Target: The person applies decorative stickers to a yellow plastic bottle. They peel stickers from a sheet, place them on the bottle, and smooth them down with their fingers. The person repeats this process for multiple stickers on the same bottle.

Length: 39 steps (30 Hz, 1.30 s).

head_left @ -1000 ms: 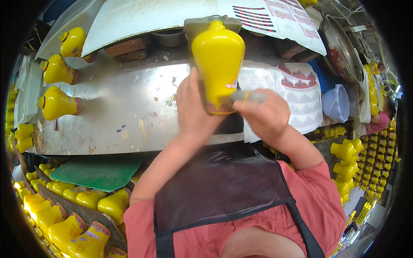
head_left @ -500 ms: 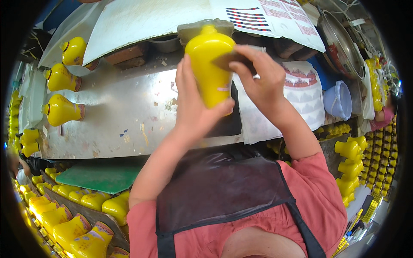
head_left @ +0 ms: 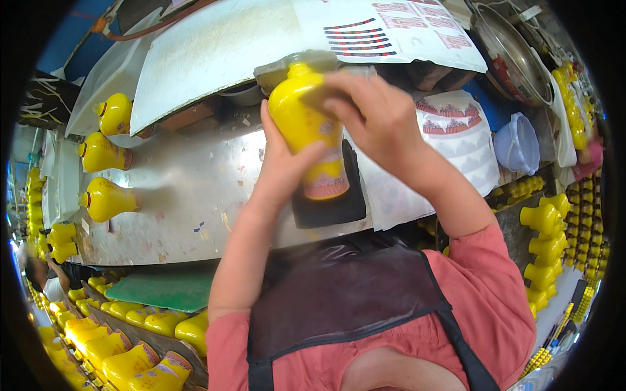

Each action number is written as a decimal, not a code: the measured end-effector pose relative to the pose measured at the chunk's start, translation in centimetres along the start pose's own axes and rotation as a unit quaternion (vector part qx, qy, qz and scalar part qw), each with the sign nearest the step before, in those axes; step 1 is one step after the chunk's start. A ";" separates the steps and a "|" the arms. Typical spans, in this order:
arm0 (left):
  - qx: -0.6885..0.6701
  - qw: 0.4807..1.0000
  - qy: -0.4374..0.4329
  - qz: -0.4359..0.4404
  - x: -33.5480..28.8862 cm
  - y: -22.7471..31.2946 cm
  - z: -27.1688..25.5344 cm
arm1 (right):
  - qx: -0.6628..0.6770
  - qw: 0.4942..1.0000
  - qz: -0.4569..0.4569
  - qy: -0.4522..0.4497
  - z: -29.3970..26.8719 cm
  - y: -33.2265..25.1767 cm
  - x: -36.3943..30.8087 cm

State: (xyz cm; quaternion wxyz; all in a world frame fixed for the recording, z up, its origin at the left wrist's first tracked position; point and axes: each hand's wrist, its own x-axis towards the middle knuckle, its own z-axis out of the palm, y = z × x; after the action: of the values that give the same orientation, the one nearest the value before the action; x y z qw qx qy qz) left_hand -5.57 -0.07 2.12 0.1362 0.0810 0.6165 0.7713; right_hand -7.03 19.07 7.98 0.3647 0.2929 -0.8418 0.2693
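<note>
In front of me a glossy yellow vase [head_left: 329,174] lies tilted, its neck pointing away and a pink patterned band round its foot. My left hand [head_left: 285,159] grips it from the left side, thumb across the body. My right hand [head_left: 378,120] pinches a dark, flat scraper [head_left: 317,98] and presses it against the vase's upper right side; motion blurs its edge. Beneath the foot lies a black pad [head_left: 339,212]. Just beyond the neck sits a greyish block [head_left: 268,77], partly hidden by the vase.
Three yellow vases [head_left: 107,199] lie along the left of the metal table [head_left: 176,228]. Printed decal sheets [head_left: 456,130] rest at the right, beside a pale blue bucket [head_left: 516,146]. A white board [head_left: 215,45] spans the back. Many vases [head_left: 137,365] fill racks around me.
The vase has turned, so its patterned foot band now shows, and my left thumb lies higher across it. My right hand has moved the scraper left over the vase's shoulder. The view has shifted slightly.
</note>
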 end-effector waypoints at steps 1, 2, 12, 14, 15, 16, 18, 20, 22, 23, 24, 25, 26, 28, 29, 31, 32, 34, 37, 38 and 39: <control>0.072 0.996 0.043 0.029 0.2 0.1 0.3 | -0.005 1.000 0.010 -0.002 0.0 0.7 1.0; 0.138 0.985 0.086 0.062 0.4 0.2 0.8 | -0.010 1.000 0.024 0.000 -0.2 1.2 1.9; 0.140 0.969 0.174 0.108 2.8 0.3 1.6 | 0.034 0.992 0.040 -0.116 -0.3 3.0 6.0; 0.038 0.984 0.146 0.099 2.6 0.2 1.3 | 0.051 0.992 0.015 -0.116 -0.2 3.8 6.7; -0.013 0.987 0.137 0.080 2.5 0.3 1.2 | 0.056 0.992 0.009 -0.117 -0.2 4.1 7.0; -0.025 0.987 0.135 0.083 2.4 0.3 1.2 | 0.117 0.984 0.052 -0.122 -0.6 4.2 7.1; -0.048 0.987 0.132 0.076 2.3 0.5 1.4 | 0.126 0.979 0.007 -0.163 -0.7 4.1 7.2; 0.054 0.976 0.176 0.116 2.5 0.8 1.8 | 0.094 0.978 -0.040 -0.183 -0.5 3.9 7.2; 0.143 0.962 0.185 0.143 2.9 1.2 1.9 | 0.057 0.980 -0.002 -0.192 0.3 3.9 7.1; 0.146 0.963 0.181 0.136 3.2 1.4 1.7 | 0.045 0.984 0.001 -0.175 0.8 4.0 7.1; 0.151 0.965 0.177 0.125 3.5 1.7 1.6 | 0.029 0.985 0.004 -0.170 1.2 4.2 7.1; 0.147 0.967 0.172 0.116 3.8 1.9 1.4 | 0.021 0.984 -0.004 -0.176 1.5 4.5 6.9; 0.129 0.970 0.175 0.104 4.2 2.0 1.3 | 0.009 0.985 -0.007 -0.170 1.7 4.8 6.9; 0.072 0.977 0.180 0.088 4.7 2.1 1.2 | -0.013 0.989 -0.035 -0.143 1.5 5.0 6.4; 0.072 0.977 0.181 0.089 4.7 2.1 1.2 | -0.024 0.990 -0.060 -0.122 1.1 4.9 6.0; 0.062 0.978 0.180 0.089 4.8 2.2 1.2 | -0.063 0.990 -0.096 -0.082 0.2 4.2 5.1; 0.019 0.981 0.174 0.087 4.8 2.2 1.2 | -0.092 0.988 -0.107 -0.062 -0.5 3.4 4.1; -0.072 0.981 0.166 0.062 4.8 2.3 0.9 | -0.096 0.981 -0.168 0.012 -1.1 1.8 2.4; -0.129 0.976 0.152 0.084 5.1 2.3 0.7 | 0.057 0.953 -0.286 -0.086 -1.2 0.2 0.1; -0.116 0.977 0.160 0.075 5.1 2.4 0.4 | 0.051 0.943 -0.299 -0.135 -1.2 0.1 -0.4; -0.114 0.977 0.167 0.070 5.2 2.4 0.3 | 0.039 0.958 -0.259 -0.118 -1.1 -0.3 -0.8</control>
State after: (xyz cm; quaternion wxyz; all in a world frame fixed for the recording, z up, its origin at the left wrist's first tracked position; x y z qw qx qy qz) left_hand -10.67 1.33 4.26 -0.0147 -0.0226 0.5311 0.8469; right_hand -5.85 19.87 8.09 0.3082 0.5446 -0.7631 0.1618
